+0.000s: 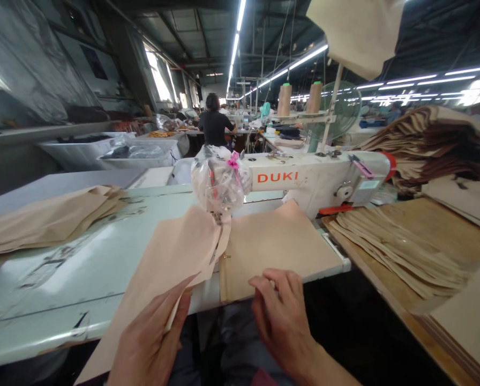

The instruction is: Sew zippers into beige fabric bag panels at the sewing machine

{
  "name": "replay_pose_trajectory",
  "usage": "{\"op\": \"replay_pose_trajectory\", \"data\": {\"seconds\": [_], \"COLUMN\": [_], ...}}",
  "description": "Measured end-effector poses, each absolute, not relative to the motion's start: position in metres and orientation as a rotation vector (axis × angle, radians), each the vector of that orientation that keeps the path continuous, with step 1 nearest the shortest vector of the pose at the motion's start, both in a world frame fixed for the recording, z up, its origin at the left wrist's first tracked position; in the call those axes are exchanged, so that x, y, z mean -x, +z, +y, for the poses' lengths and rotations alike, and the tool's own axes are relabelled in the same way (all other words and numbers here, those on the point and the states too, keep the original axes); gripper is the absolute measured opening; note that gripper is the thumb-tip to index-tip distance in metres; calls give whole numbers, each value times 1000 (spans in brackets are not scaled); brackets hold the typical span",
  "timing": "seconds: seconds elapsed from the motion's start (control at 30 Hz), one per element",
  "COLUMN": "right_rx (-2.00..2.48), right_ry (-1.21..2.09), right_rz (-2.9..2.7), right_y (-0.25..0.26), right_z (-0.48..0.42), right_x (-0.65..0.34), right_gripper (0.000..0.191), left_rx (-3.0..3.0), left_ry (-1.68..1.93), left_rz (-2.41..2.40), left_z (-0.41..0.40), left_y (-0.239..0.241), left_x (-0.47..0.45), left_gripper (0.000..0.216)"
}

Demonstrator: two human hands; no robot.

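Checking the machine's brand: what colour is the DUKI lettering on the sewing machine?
Orange-red DUKI lettering on the white sewing machine; the head view shows it best.

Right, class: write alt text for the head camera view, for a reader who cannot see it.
A person's left hand holds a tan fabric piece while the right hand rests on a second piece, in front of a white sewing machine on a pale table. Stacks of cut pieces lie to the right.

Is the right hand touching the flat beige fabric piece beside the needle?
Touching. The head view shows the right hand resting its fingertips on the flat fabric piece; the left hand grips the draped fabric piece.
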State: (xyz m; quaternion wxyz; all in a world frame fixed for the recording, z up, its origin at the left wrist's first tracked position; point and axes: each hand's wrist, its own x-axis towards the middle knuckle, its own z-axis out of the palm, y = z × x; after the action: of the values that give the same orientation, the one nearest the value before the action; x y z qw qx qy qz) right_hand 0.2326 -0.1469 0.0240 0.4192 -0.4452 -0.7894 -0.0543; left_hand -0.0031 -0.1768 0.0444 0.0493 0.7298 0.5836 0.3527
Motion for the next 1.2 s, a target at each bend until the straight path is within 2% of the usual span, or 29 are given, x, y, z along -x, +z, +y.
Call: {"op": "replay_pose_trajectory", "data": {"seconds": [0.07,0.2,0.27,0.47,0.6,0.93,1.2], "right_rx": [1113,1029,993,872,787,735,744], "right_ry": [-106,345,445,445,500,434,343], "right_rz": [-2022,-2224,-2275,-2059,-1908,-1996,-2062], "right_y": [27,21,14,-1,-6,-10,-11], "right_z": [-146,-125,-115,-111,-115,-110,-111], "right_x": [-233,-227,-220,-207,-211,-217,-214], "right_gripper": [31,46,49,20,20,20,22], "left_rx": [-2199,-2158,-2160,-2092,-2044,-2152,-2352], "left_ry": [1080,1071,1052,1073,1059,1138,1066], "left_rz": [1777,1785,1782,1769,1766,1682,1562], "left_z": [-176,-174,-173,-171,-171,-173,-176], "left_y": [48,50,50,50,55,58,54], "left_x": [4,4,3,6,5,-2,-2], "left_gripper": [37,37,38,39,38,33,36]}}
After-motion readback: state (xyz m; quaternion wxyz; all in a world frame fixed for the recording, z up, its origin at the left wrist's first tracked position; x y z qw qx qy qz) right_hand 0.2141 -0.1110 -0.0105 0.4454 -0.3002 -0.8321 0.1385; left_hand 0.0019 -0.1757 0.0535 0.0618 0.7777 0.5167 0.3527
